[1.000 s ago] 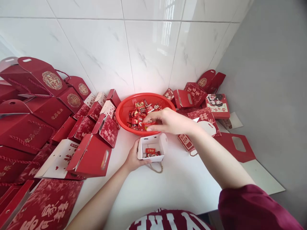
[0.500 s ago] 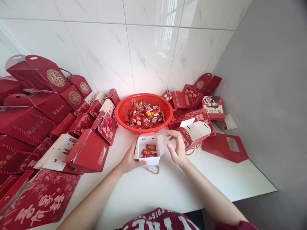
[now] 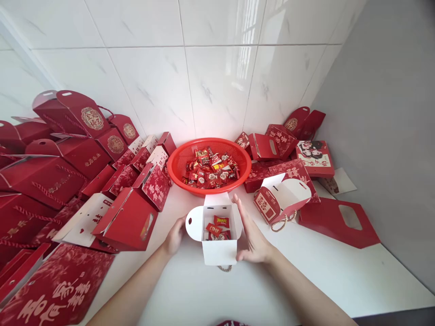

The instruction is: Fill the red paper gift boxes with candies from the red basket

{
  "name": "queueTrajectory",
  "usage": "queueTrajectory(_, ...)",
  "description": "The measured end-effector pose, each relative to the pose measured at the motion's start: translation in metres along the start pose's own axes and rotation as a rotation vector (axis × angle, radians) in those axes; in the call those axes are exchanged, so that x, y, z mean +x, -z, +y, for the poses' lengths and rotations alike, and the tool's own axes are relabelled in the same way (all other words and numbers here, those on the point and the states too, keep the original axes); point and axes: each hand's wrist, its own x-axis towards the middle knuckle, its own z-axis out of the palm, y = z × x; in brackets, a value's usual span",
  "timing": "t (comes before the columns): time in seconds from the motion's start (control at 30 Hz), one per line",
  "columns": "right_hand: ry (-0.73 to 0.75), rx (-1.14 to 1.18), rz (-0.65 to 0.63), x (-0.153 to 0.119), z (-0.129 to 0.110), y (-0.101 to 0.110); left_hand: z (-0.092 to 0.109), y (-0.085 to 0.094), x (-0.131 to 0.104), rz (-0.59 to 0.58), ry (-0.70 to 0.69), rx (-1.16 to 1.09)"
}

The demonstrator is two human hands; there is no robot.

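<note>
An open white-lined gift box (image 3: 219, 252) stands in front of me, its flaps spread. Several red-wrapped candies (image 3: 217, 226) lie inside, and a bit of rope handle (image 3: 224, 268) shows below its near wall. My right hand (image 3: 253, 237) spans the box's right side, thumb by the near corner and fingers stretched along toward the back corner. On the other side my left hand (image 3: 175, 234) is beside the rounded left flap (image 3: 197, 228), which hides most of its fingertips. Just beyond stands a red plastic basket (image 3: 176, 181) full of wrapped candies (image 3: 214, 170).
Red gift boxes (image 3: 127, 219) are crowded along the left. On the right are more red boxes (image 3: 261, 147), an open box with a rope handle (image 3: 265, 206) and a flat red carton (image 3: 335, 219). A tiled wall (image 3: 152, 86) closes off the back; a grey surface (image 3: 384, 113) rises at right.
The box is now nearer me, and its left flap has swung outward. My left hand has shifted from the box's near-left corner to behind that flap. My right hand has come to the box's right side.
</note>
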Motion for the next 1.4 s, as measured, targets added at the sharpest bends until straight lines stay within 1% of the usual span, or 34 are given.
queueTrajectory(0.1, 0.067, -0.045, -0.042, 0.0, -0.004, -0.001, 0.002, -0.005, 0.0, -0.057, 0.01, -0.002)
queueTrajectory(0.17, 0.107, -0.077, -0.095, 0.0, -0.008, -0.001, 0.006, -0.009, -0.001, -0.105, 0.022, -0.011)
queueTrajectory(0.27, 0.173, -0.115, -0.155, 0.0, -0.012, -0.001, 0.013, -0.014, -0.003, -0.126, 0.021, 0.018)
queueTrajectory(0.4, 0.237, -0.161, -0.144, -0.001, -0.015, -0.001, 0.018, -0.022, -0.008, -0.159, -0.092, 0.049)
queueTrajectory(0.5, 0.194, -0.142, -0.086, -0.003, -0.017, -0.003, 0.02, -0.026, -0.012, -0.178, -0.159, 0.011)
queueTrajectory(0.63, 0.083, -0.025, 0.032, -0.005, -0.02, -0.008, 0.024, -0.031, -0.019, -0.188, -0.205, 0.026)
queueTrajectory(0.77, -0.025, 0.001, 0.045, -0.005, -0.025, -0.013, 0.023, -0.035, -0.023, -0.232, -0.236, 0.013)
queueTrajectory(0.9, -0.204, 0.079, 0.112, -0.002, -0.028, -0.017, 0.017, -0.034, -0.022, -0.193, -0.244, 0.008)
queueTrajectory(0.97, -0.283, 0.124, 0.149, 0.0, -0.028, -0.018, 0.016, -0.032, -0.021, -0.176, -0.266, 0.046)
queueTrajectory(1.03, -0.33, 0.148, 0.153, 0.001, -0.026, -0.019, 0.018, -0.03, -0.02, -0.19, -0.291, 0.128)
queueTrajectory(1.13, -0.331, 0.129, 0.137, 0.001, -0.024, -0.021, 0.021, -0.027, -0.019, -0.201, -0.363, 0.297)
queueTrajectory(1.2, -0.288, 0.106, 0.167, 0.0, -0.022, -0.022, 0.021, -0.026, -0.019, -0.186, -0.396, 0.373)
queueTrajectory(1.3, -0.214, 0.097, 0.201, -0.001, -0.02, -0.021, 0.02, -0.025, -0.02, -0.141, -0.357, 0.387)
queueTrajectory(1.4, -0.175, 0.088, 0.111, 0.0, -0.02, -0.018, 0.02, -0.027, -0.019, -0.109, -0.31, 0.388)
